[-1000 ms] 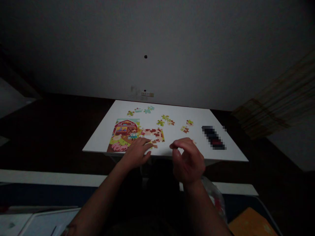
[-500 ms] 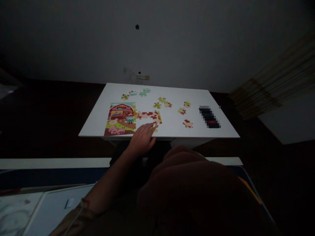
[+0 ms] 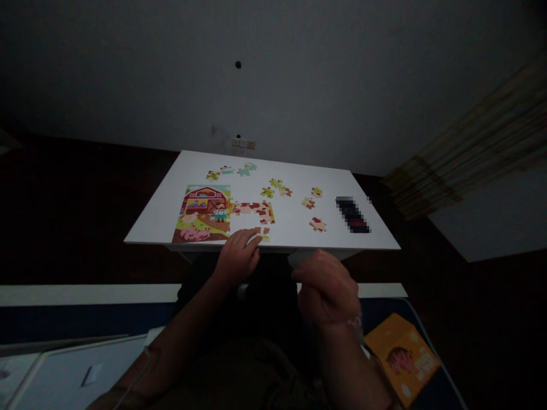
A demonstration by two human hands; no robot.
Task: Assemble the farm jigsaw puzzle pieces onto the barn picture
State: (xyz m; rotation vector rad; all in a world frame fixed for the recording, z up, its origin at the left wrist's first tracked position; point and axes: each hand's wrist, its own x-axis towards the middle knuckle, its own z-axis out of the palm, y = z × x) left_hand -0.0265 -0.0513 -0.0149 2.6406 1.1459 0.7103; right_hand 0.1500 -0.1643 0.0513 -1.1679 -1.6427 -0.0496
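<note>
My left fingers (image 3: 245,237) lie loosely open at the near edge of the desk (image 3: 367,238), partly covering a few small pieces (image 3: 265,233). The farm puzzle (image 3: 200,215) sits just left of them, its cow part (image 3: 258,209) just beyond. My right fingers (image 3: 314,269) curl inward; I can't tell whether they grip anything. A single brown-patched piece (image 3: 317,224) lies beyond them, an orange packet (image 3: 404,360) to their right, nearer me.
</note>
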